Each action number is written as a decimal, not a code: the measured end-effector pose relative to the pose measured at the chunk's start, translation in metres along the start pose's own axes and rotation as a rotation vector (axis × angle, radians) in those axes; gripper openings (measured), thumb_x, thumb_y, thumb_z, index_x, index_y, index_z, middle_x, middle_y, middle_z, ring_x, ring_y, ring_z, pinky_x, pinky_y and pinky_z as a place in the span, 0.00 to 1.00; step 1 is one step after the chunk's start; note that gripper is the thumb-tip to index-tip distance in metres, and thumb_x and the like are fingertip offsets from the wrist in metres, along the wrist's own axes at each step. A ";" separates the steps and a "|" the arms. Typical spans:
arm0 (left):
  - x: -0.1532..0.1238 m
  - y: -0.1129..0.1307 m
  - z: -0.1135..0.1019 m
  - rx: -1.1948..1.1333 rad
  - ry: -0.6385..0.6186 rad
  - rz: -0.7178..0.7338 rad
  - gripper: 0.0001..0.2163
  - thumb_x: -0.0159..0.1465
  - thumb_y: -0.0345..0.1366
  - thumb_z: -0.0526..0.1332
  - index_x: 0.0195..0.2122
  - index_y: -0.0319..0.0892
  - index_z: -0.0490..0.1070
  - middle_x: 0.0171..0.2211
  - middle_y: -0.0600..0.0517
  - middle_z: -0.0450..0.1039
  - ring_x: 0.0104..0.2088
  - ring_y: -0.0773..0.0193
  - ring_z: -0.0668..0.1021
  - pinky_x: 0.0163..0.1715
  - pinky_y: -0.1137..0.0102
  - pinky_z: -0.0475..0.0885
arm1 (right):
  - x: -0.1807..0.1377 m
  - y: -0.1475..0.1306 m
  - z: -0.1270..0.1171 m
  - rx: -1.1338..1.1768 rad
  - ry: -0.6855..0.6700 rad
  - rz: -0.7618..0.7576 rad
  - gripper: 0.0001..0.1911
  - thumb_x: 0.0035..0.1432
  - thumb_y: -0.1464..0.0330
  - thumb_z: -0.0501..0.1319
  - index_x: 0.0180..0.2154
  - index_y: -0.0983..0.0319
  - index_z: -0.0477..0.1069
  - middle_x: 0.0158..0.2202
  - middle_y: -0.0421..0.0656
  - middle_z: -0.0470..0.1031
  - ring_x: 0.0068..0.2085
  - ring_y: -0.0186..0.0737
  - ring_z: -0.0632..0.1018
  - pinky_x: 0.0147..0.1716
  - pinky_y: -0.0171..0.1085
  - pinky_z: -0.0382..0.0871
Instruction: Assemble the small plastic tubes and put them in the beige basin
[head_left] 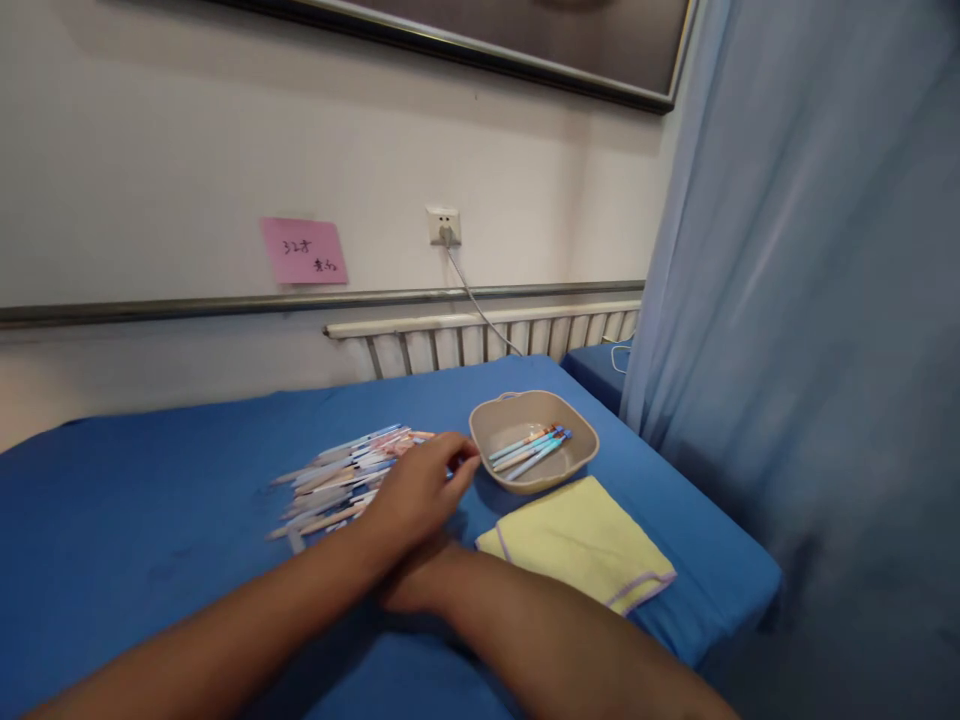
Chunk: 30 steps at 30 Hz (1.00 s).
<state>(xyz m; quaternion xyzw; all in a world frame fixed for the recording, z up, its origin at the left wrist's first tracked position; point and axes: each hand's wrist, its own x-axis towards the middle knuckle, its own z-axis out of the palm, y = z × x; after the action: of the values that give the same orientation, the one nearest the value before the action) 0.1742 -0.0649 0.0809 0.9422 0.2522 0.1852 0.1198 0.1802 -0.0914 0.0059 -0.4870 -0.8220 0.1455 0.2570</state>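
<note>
Pens (330,478) heaped at nine o'clock from left hand (427,480), more in basin (514,412) at two; grip loosely curled, hold unclear; right hand (416,587) mostly hidden, can't tell. Pen handling, apparently; next reach calls for uncrossing.

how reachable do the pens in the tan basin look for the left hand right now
Likely yes: the left hand is close beside the basin, whose open top leaves the pens inside uncovered.

A wall socket (443,226) sat in a pale wall (165,170); above it hung a framed panel (585,40), to its left a pink note (304,258), to its right a blue curtain (795,250); below ran a rail (397,299) and slatted railing (420,325).
</note>
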 end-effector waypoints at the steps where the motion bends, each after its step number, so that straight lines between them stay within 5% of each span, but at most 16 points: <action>1: -0.018 -0.007 -0.009 -0.048 0.049 -0.007 0.09 0.61 0.38 0.52 0.34 0.43 0.72 0.32 0.50 0.75 0.33 0.61 0.75 0.34 0.70 0.67 | -0.001 -0.004 0.000 -0.043 -0.008 -0.017 0.15 0.60 0.72 0.55 0.49 0.61 0.68 0.53 0.42 0.68 0.50 0.44 0.70 0.48 0.40 0.64; 4: -0.075 -0.038 -0.024 -0.136 0.180 -0.116 0.09 0.60 0.40 0.54 0.35 0.44 0.72 0.33 0.52 0.76 0.34 0.61 0.75 0.36 0.70 0.68 | -0.022 -0.023 -0.010 -0.155 -0.009 0.103 0.15 0.58 0.70 0.53 0.45 0.65 0.70 0.44 0.48 0.75 0.43 0.47 0.74 0.40 0.40 0.67; 9: -0.159 -0.093 -0.020 -0.218 0.161 -0.353 0.10 0.58 0.43 0.57 0.34 0.45 0.73 0.31 0.54 0.76 0.32 0.60 0.76 0.34 0.71 0.68 | -0.107 -0.038 -0.035 -0.216 0.005 0.382 0.13 0.58 0.60 0.54 0.39 0.61 0.70 0.38 0.47 0.74 0.39 0.45 0.74 0.39 0.39 0.65; 12: -0.185 -0.107 -0.017 -0.283 0.091 -0.439 0.10 0.58 0.44 0.56 0.33 0.46 0.73 0.29 0.55 0.76 0.31 0.60 0.76 0.34 0.71 0.69 | -0.151 -0.026 -0.035 -0.383 -0.012 0.582 0.15 0.49 0.62 0.62 0.39 0.61 0.69 0.42 0.49 0.71 0.43 0.50 0.71 0.42 0.42 0.63; 14: -0.191 -0.110 -0.016 -0.333 0.079 -0.459 0.11 0.58 0.44 0.55 0.33 0.45 0.73 0.29 0.55 0.76 0.31 0.60 0.76 0.34 0.71 0.69 | -0.164 -0.016 -0.032 -0.414 -0.036 0.616 0.10 0.53 0.69 0.57 0.39 0.60 0.69 0.42 0.48 0.70 0.43 0.47 0.71 0.43 0.40 0.63; 17: -0.192 -0.110 -0.016 -0.403 0.112 -0.458 0.11 0.59 0.44 0.55 0.33 0.44 0.72 0.29 0.54 0.76 0.32 0.60 0.76 0.34 0.71 0.69 | -0.162 -0.009 -0.029 -0.468 -0.083 0.687 0.16 0.48 0.81 0.50 0.37 0.62 0.68 0.39 0.48 0.71 0.41 0.44 0.72 0.42 0.38 0.61; 21: -0.193 -0.112 -0.017 -0.483 0.132 -0.464 0.11 0.58 0.43 0.55 0.32 0.43 0.73 0.27 0.54 0.74 0.30 0.61 0.75 0.32 0.72 0.68 | -0.147 -0.027 -0.028 -0.418 -0.136 0.703 0.18 0.45 0.82 0.50 0.38 0.63 0.68 0.37 0.48 0.73 0.38 0.43 0.74 0.38 0.35 0.61; 26: -0.197 -0.118 -0.017 -0.558 0.141 -0.495 0.11 0.57 0.43 0.56 0.30 0.42 0.72 0.25 0.55 0.72 0.29 0.63 0.74 0.30 0.72 0.68 | -0.126 -0.062 -0.024 -0.319 -0.183 0.536 0.10 0.51 0.69 0.59 0.38 0.61 0.69 0.38 0.47 0.75 0.38 0.44 0.75 0.34 0.35 0.61; 30: -0.196 -0.123 -0.012 -0.596 0.120 -0.492 0.11 0.57 0.43 0.56 0.30 0.42 0.72 0.26 0.55 0.72 0.29 0.63 0.74 0.30 0.73 0.68 | -0.069 -0.058 -0.030 -0.172 0.078 0.465 0.11 0.56 0.59 0.57 0.31 0.60 0.69 0.28 0.42 0.73 0.30 0.38 0.73 0.29 0.34 0.59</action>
<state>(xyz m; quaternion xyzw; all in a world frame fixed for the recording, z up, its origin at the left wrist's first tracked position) -0.0411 -0.0616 -0.0045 0.7649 0.4124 0.2708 0.4141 0.1827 -0.1803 0.0397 -0.6884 -0.6866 0.1111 0.2058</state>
